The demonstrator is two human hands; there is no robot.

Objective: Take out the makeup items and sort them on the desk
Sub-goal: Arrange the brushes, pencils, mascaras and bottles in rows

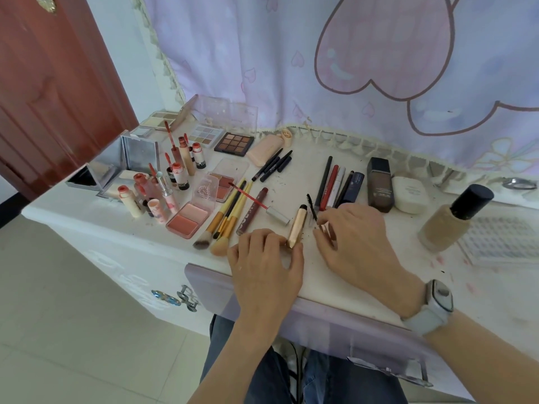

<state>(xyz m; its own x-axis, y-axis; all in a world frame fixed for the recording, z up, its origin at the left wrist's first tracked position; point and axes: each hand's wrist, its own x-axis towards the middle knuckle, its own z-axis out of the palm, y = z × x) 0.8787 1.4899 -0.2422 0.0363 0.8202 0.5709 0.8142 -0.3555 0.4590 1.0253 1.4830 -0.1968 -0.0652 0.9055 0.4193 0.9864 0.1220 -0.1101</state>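
While left hand (267, 258) pinches gold tube (297, 227), right hand (351, 233) palm-down, fingers (322, 228) curled.

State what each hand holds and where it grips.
Left hand pinches the gold metallic mascara tube at its near end. Right hand holds the black-bristled mascara wand by its handle end.

Bare forearms, pale grey smartwatch (436, 303) on right wrist, blue jeans (262, 371), prob. denim.

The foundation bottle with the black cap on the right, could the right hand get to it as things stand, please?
Probably yes. The right hand is busy at the mascara wand, but bare desk lies between it and the foundation bottle, so nothing blocks it.
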